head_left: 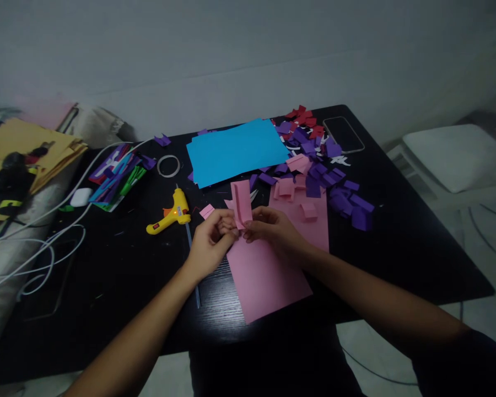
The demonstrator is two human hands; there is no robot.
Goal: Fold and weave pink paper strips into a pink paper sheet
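Observation:
Between both hands stands a folded pink paper strip (242,202), held upright by its lower end. My left hand (215,238) pinches it from the left with curled fingers. From the right, my right hand (273,227) closes its thumb and fingertips on the lower right edge. Under the hands lies a pink paper sheet (268,281). Beyond my right hand, several small folded pink pieces (308,212) rest on more pink paper. The tip of a pair of scissors (253,195) seems to show behind the strip, the rest hidden.
A yellow hot glue gun (171,212) lies left of my hands, a glue stick (192,264) below it. Blue sheets (237,151) sit at the back. Purple paper pieces (351,205) and a phone (344,134) are at right; white cables (45,248) loop at left.

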